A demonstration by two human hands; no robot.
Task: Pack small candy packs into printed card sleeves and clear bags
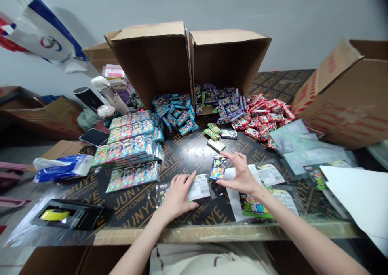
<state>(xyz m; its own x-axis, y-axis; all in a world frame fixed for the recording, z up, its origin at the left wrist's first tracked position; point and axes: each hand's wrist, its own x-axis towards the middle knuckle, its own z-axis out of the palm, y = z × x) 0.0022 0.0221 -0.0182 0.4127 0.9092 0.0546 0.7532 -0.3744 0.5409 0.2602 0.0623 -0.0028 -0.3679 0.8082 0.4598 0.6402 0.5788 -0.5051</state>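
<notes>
My right hand holds a small dark purple candy packet upright between thumb and fingertips, its colourful front facing me. My left hand rests spread on a clear plastic sleeve with a printed card, near the table's front edge. Just beyond the held packet lie a few green packets and one purple packet. Beneath my right wrist are a white sheet and a green-and-black printed card in clear plastic.
Open cartons stand behind piles of blue, purple and red packets. Stacked packet strips and a tape dispenser are left. Clear sleeves, white sheets and another carton are right.
</notes>
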